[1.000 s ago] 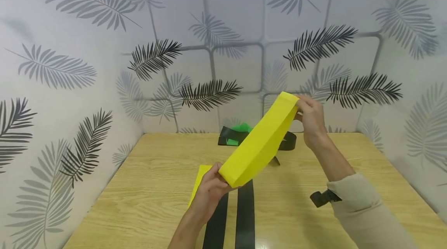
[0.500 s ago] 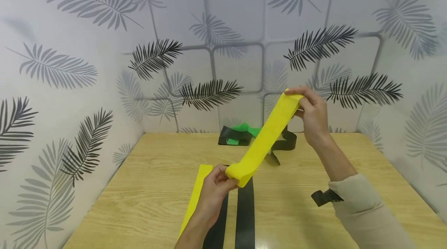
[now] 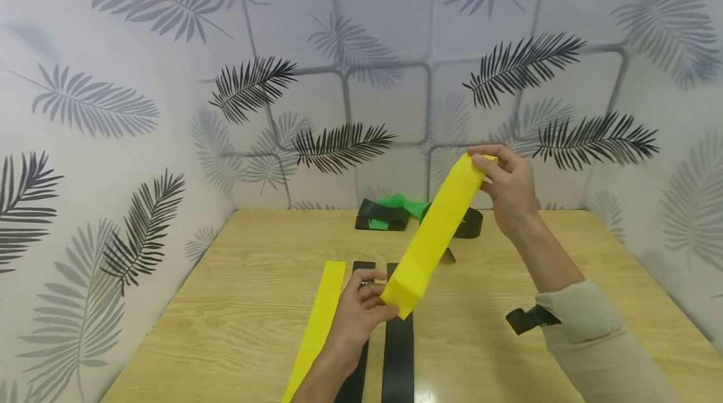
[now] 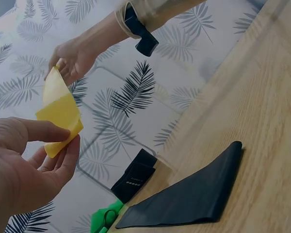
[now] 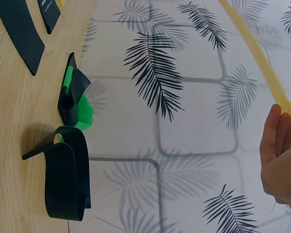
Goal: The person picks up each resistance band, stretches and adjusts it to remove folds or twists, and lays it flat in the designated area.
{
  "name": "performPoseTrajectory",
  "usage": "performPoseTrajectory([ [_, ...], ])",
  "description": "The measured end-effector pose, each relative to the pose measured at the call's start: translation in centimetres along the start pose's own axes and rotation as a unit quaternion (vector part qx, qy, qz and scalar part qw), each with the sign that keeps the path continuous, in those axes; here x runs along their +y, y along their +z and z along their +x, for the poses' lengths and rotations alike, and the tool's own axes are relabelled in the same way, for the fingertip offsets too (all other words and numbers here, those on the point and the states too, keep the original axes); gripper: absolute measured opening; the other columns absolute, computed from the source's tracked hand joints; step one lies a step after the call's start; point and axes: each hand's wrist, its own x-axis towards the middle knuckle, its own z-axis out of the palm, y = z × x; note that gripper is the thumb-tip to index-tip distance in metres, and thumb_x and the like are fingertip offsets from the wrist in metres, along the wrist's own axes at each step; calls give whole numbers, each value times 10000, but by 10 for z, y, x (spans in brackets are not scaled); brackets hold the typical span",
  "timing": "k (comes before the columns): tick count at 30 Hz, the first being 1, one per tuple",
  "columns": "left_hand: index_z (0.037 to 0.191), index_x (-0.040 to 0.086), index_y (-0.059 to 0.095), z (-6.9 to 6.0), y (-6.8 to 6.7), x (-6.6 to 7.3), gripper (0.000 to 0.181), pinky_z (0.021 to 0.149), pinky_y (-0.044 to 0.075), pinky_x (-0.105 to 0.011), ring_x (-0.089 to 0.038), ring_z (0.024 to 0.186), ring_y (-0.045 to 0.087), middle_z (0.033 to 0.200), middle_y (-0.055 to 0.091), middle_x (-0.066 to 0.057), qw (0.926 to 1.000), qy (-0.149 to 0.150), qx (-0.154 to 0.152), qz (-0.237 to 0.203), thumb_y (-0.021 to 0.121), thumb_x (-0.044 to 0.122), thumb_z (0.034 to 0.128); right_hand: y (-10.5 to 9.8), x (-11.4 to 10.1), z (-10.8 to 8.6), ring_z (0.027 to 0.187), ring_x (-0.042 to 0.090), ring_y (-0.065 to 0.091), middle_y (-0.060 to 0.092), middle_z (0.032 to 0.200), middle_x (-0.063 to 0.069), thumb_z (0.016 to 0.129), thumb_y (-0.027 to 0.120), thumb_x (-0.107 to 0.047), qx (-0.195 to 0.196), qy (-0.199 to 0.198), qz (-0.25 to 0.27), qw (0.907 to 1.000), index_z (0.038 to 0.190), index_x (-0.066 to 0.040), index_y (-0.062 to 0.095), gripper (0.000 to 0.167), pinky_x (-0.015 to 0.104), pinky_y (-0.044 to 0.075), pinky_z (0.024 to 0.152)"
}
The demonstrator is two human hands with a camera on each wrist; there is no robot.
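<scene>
A flat yellow resistance band (image 3: 437, 227) is held slantwise above the table between both hands. My left hand (image 3: 354, 321) pinches its lower end between thumb and fingers; in the left wrist view, this end (image 4: 63, 116) looks folded over. Higher up and to the right, my right hand (image 3: 511, 193) grips the upper end, the thumb lying on top. In the right wrist view, the right hand (image 5: 283, 160) is partly cut off by the frame edge. Another yellow band (image 3: 316, 321) lies flat at the left, beside two black bands (image 3: 399, 353) partly hidden by my left hand and forearm.
At the back of the table (image 3: 226, 302), a folded black band (image 3: 367, 216) lies with a green band (image 3: 398, 200). A curled black band (image 5: 68, 179) stands beside them. Patterned walls (image 3: 384, 102) close off the back and sides. A black strap hangs from the right sleeve (image 3: 582, 315).
My left hand has moved right and slightly down with the lower end of the yellow band. The band hangs more steeply, and more of the other yellow band shows.
</scene>
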Motion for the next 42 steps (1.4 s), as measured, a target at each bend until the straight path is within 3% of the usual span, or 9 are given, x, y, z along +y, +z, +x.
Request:
performPoseTrajectory([
  [2,1360,65,516,-1,4,-2,567,926,545,-371,-260,1085,696,1148,709,-99,10000,-23,-80,43,748,-64,859,0,-1,-1,923,154,698,644,1173,83,1032,647,-84,110,194,-245,9995,1196,28,682,201,241,614,798],
  [8,1366,61,595,-2,14,-6,533,968,505,-385,-238,1119,650,1250,635,-105,9992,-260,-293,26,660,-60,850,-1,1,-3,877,142,725,707,1100,46,1077,561,-100,220,515,-644,9964,1327,-20,591,264,251,619,762],
  [15,1293,-11,653,1,30,-4,370,982,575,-401,-210,1023,666,1234,646,-132,9928,-564,-653,-829,693,215,1003,1,-2,-4,829,137,719,724,1069,34,1079,556,-94,74,354,-566,9977,1313,-38,590,244,256,621,717],
  [18,1242,-8,666,4,38,-5,376,943,593,-382,-199,972,682,1168,674,-121,9934,-565,-540,-834,721,274,1000,2,-6,-3,828,143,710,721,1062,48,1077,558,-89,-26,303,-493,9983,1305,-32,590,237,262,623,712],
  [23,1187,10,691,7,46,-9,285,920,597,-367,-210,966,678,1143,694,-114,9964,-529,-325,-584,760,165,958,2,-13,-4,827,151,707,721,1026,49,1072,562,-79,-91,250,-506,9984,1286,-38,607,223,261,621,705],
  [31,1254,36,658,4,47,-14,394,957,533,-365,-214,1001,655,1187,696,-109,9961,-576,-406,-540,725,-1,867,-3,-22,-4,874,147,703,668,1092,88,1026,637,-60,-8,154,-685,9975,1281,-38,628,256,225,614,737],
  [39,1229,29,667,4,50,-14,352,920,595,-363,-208,1003,686,1170,714,-109,9923,-665,-475,-935,767,235,962,1,-20,-5,946,172,656,634,1167,78,1026,627,-58,-62,273,-864,9959,1300,-39,609,275,215,584,805],
  [42,1216,19,668,3,50,-15,345,905,601,-356,-215,986,692,1163,718,-119,9935,-565,-362,-919,775,223,959,1,-20,-6,978,189,642,629,1181,79,1023,626,-52,-77,240,-891,9957,1302,-42,607,280,221,577,823],
])
